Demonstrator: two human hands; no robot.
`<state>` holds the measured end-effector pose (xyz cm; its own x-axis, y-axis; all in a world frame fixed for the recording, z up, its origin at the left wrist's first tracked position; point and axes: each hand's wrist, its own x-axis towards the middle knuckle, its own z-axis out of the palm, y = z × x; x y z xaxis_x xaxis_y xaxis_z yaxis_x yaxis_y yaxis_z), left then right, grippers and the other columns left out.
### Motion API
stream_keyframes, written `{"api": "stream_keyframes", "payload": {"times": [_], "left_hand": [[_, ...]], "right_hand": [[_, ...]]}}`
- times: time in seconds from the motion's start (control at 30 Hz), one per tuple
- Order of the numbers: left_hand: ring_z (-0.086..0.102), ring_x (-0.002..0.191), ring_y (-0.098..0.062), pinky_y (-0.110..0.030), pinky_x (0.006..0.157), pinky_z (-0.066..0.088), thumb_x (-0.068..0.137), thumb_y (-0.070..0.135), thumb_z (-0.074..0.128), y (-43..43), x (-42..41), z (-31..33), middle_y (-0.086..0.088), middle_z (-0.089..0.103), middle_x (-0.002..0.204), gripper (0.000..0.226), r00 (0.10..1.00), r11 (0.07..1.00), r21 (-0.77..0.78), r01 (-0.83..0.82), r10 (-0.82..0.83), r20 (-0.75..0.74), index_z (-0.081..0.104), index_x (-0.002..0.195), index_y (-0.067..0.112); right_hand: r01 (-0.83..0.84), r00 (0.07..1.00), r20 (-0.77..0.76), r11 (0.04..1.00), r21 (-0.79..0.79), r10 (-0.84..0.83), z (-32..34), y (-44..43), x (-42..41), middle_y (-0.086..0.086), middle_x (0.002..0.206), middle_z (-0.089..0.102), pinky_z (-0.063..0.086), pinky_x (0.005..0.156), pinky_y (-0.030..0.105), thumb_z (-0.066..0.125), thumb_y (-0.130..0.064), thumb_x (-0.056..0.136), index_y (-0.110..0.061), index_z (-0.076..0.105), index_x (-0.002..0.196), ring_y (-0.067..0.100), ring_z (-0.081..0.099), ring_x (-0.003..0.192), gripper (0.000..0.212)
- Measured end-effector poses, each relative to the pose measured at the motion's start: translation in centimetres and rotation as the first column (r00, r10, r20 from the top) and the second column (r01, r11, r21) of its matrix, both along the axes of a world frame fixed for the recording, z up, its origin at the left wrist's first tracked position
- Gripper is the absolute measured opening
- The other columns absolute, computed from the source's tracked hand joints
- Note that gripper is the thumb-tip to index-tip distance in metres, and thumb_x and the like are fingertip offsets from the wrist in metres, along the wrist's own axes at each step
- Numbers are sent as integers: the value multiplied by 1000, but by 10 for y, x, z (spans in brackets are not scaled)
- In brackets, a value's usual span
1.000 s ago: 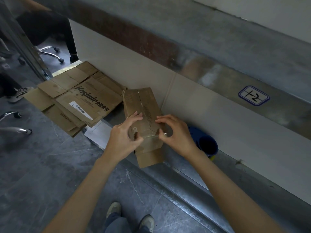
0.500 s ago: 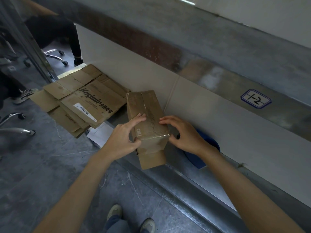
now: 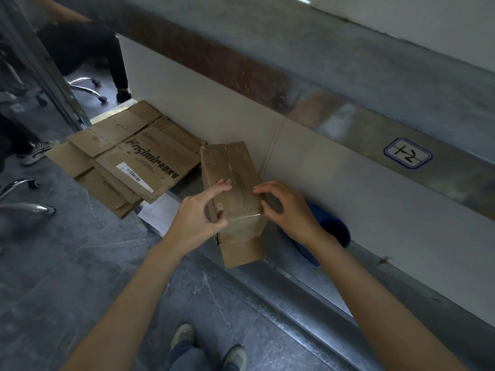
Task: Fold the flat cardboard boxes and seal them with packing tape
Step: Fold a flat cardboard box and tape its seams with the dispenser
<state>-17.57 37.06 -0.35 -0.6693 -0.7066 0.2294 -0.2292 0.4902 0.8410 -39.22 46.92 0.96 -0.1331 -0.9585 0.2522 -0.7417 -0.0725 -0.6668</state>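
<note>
Brown cardboard box [image 3: 230, 167], one, folded, stood on the ledge [image 3: 284, 271] at 12 o'clock. To steady it, probably for smoothing tape, the left hand [image 3: 195, 218] pinched its near corner and the right hand [image 3: 289, 210] gripped its right top edge. One pile of flattened cartons [image 3: 128, 156], count unclear, lay at 10 o'clock.

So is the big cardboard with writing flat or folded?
Flat. The printed cardboard lies spread out, its flaps unfolded, not shaped into a box.
</note>
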Motion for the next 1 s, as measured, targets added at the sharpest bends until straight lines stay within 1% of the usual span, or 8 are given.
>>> {"api": "stream_keyframes", "payload": {"times": [0.13, 0.2, 0.27, 0.5, 0.6, 0.7, 0.8, 1.0], "left_hand": [[40, 138, 5, -15, 112, 34, 82, 2, 73, 2, -2, -2, 11, 55, 143, 57, 1000, 1000, 4, -10, 10, 6, 59, 134, 22], [39, 139, 4, -19, 114, 34, 84, 13, 76, 2, -2, -2, 11, 54, 145, 55, 1000, 1000, 19, -2, 2, -4, 58, 135, 24], [39, 139, 4, -22, 115, 33, 85, 22, 76, 2, -1, 0, 13, 54, 144, 53, 1000, 998, 58, -1, 2, -30, 58, 135, 26], [38, 140, 3, -23, 117, 31, 88, 4, 73, 3, -1, 0, 18, 53, 142, 52, 998, 995, 96, 5, 1, -61, 58, 134, 24], [36, 141, 2, -28, 118, 32, 87, 13, 77, 2, 0, 0, 14, 53, 145, 53, 999, 995, 95, 14, -9, -51, 58, 135, 24], [34, 142, 2, -28, 117, 32, 77, 29, 84, 1, 2, 1, 10, 50, 149, 68, 999, 996, 76, 36, -34, -15, 55, 138, 25], [34, 143, 1, -26, 117, 32, 73, 27, 88, 1, 0, 0, 9, 50, 149, 76, 999, 998, 45, 45, -45, -11, 54, 140, 22], [30, 146, -1, -15, 113, 31, 70, 26, 89, -1, 2, -1, 11, 44, 152, 85, 997, 996, 49, 75, -75, -7, 48, 145, 21]], "right_hand": [[26, 999, 45, 999, 28, -27, 2, 1, 4, -8, 120, 63, 37, 96, 7, 72, -21, 89, -14, 67, 116, -3, 55, 112, 29], [28, 997, 71, 995, 95, -35, 4, 2, 5, -13, 123, 59, 36, 96, 6, 82, -40, 77, -19, 65, 120, -6, 52, 114, 51], [9, 995, 93, 990, 142, -23, 6, 3, 3, -16, 125, 57, 37, 99, 10, 86, -46, 68, -22, 63, 123, -5, 51, 117, 65], [47, 988, 142, 996, 69, -57, 2, 2, 1, -11, 122, 63, 36, 99, 8, 72, -24, 90, -18, 68, 117, -4, 54, 116, 29], [23, 988, 149, 996, 84, -35, 2, 2, 0, -12, 124, 62, 37, 101, 10, 76, -28, 86, -19, 67, 119, -3, 54, 118, 35], [-29, 989, 145, 995, 98, 15, 3, 3, -5, -14, 127, 60, 39, 104, 15, 85, -33, 73, -21, 66, 121, -2, 53, 120, 53], [-63, 995, 87, 995, 75, 56, -1, 2, -6, -15, 126, 58, 39, 105, 19, 87, -27, 71, -19, 66, 121, -2, 53, 120, 54], [-96, 993, 75, 989, 117, 87, 0, 1, -11, -21, 129, 52, 31, 107, 11, 88, -31, 68, -21, 63, 127, -10, 46, 123, 65]]}}
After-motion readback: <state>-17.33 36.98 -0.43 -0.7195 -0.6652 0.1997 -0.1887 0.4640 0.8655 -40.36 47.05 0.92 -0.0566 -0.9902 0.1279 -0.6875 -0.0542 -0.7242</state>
